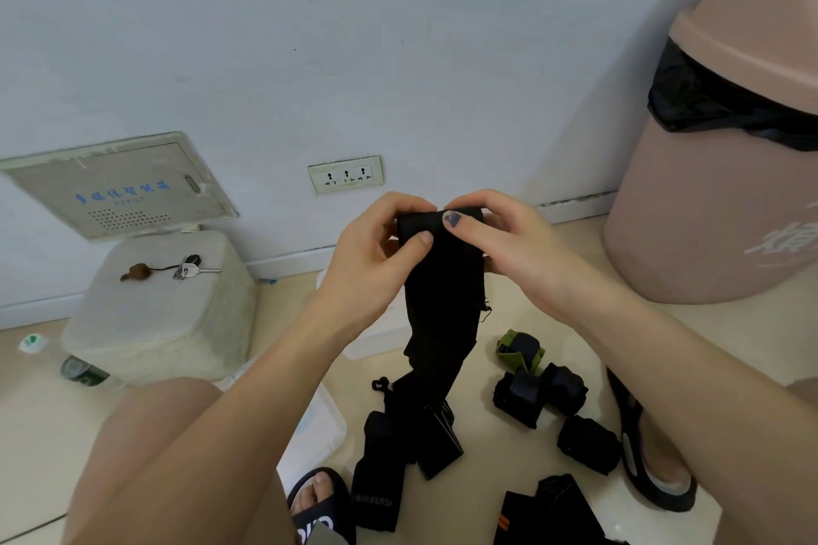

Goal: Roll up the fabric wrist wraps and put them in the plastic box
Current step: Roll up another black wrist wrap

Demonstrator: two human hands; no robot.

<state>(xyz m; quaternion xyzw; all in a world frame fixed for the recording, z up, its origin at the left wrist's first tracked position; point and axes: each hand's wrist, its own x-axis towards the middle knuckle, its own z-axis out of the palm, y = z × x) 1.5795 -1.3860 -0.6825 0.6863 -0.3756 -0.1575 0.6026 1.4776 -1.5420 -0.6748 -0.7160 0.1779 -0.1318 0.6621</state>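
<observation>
Above tiled floor (509, 314), the wrist wrap's (442, 301) top is pinched by left hand (376, 252) and right hand (500, 239); its length hangs downward.

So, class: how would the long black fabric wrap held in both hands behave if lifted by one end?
The long black fabric wrap probably flops: it hangs limp from the left hand and right hand. Likely light, since fingers alone pinch it.
</observation>
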